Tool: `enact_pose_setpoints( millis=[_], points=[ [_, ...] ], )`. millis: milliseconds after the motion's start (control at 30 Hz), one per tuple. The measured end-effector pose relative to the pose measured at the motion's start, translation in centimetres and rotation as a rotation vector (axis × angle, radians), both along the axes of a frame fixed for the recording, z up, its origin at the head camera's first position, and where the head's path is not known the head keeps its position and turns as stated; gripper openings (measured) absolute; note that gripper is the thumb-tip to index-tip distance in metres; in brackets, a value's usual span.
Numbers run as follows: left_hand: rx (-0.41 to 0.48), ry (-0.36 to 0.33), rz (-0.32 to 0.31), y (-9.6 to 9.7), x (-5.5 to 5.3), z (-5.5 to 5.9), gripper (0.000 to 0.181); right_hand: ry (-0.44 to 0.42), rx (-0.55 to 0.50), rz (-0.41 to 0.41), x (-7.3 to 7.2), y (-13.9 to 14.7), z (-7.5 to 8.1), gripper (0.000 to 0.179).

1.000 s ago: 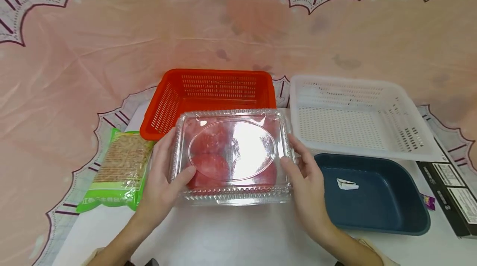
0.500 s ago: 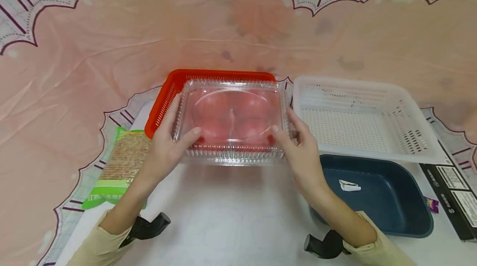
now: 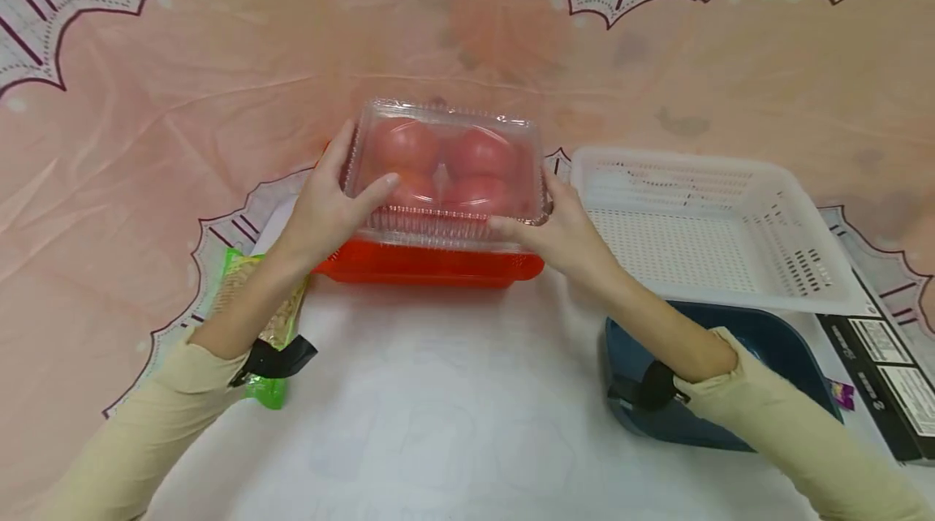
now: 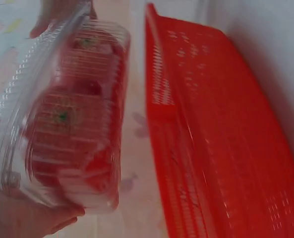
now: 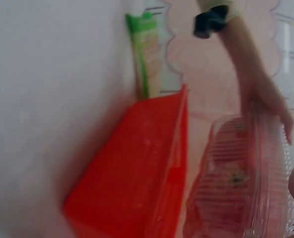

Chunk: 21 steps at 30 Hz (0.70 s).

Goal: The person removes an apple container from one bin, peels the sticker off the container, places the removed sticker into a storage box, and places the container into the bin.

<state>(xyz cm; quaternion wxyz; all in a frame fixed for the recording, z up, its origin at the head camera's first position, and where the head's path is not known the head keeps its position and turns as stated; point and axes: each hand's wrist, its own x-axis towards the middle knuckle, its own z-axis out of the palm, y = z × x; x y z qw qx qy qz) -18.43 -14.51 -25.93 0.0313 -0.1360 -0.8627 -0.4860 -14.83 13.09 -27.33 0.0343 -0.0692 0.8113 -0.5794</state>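
Between both hands is a clear plastic clamshell box of tomatoes (image 3: 441, 168), its lid up and several red fruits showing through. My left hand (image 3: 329, 196) grips its left side, thumb over the lid's near edge. On the right side my right hand (image 3: 562, 229) grips it, thumb along the near rim. Below the box stands a red slotted basket (image 3: 431, 265), mostly hidden in the head view. Both wrist views show the box (image 4: 77, 114) apart from the basket (image 5: 132, 168), held above its opening; green stem ends show through the box's ribbed underside.
A white slotted basket (image 3: 672, 253) stands right of the red one. In front of it is a dark blue tub (image 3: 657, 424), partly covered by my right arm. A green-and-clear food bag (image 3: 281, 326) lies left, behind my left forearm. A black box (image 3: 872, 391) lies far right.
Both hands have carried the tomato box forward, away from me, from the near side of the red basket to over it. The basket's near wall now shows below the box.
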Motion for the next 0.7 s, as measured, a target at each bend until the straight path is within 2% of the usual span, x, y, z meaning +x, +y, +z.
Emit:
enact_pose_setpoints(
  millis=[100, 200, 300, 433, 567, 700],
  points=[
    [-0.100, -0.046, -0.029, -0.4, -1.6, -0.2, 0.096, -0.027, 0.042, 0.061, -2.0, 0.1, -0.5, 0.076],
    [-0.224, -0.115, -0.058, -0.9, -3.1, -0.8, 0.105, -0.094, 0.112, 0.071, -3.6, 0.0, -1.0, 0.078],
    [-0.287, -0.169, -0.096, -1.5, -4.6, -1.8, 0.111, -0.151, 0.156, 0.082, -5.0, -0.3, -1.3, 0.080],
    [-0.252, -0.213, -0.162, -2.4, -6.4, -3.5, 0.112, -0.194, 0.179, 0.103, -6.4, -0.9, -2.1, 0.081],
    [-0.201, -0.197, -0.237, -2.9, -7.5, -4.7, 0.112, -0.176, 0.221, 0.095, -7.4, -1.3, -3.0, 0.082],
    [-0.202, -0.175, -0.281, -3.1, -8.1, -5.5, 0.110, -0.173, 0.249, 0.085, -8.0, -1.6, -3.9, 0.083]
  ],
)
